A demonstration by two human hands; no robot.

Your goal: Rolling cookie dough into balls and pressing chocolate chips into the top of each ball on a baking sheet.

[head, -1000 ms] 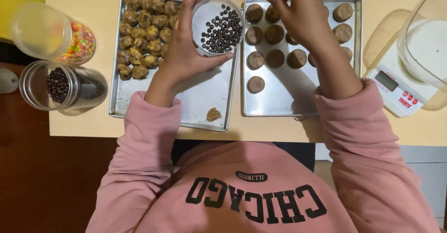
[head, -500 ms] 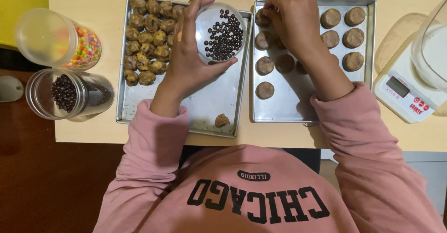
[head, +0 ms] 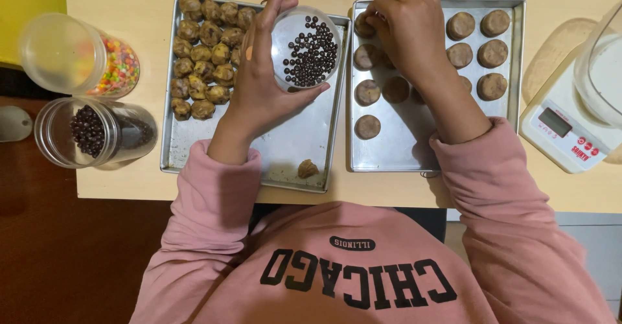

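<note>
Right hand (head: 408, 29) now lower, on tray's dough (head: 364, 26)

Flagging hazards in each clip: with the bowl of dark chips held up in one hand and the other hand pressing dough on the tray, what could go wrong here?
1. The left hand holds the small clear bowl of dark chips tilted above the gap between the trays; chips could spill out.
2. The right hand presses on a dough round at the right tray's corner; a neighbouring round might get squashed.
3. The right tray's near edge sits close to the table edge; a sleeve could nudge it.
</note>
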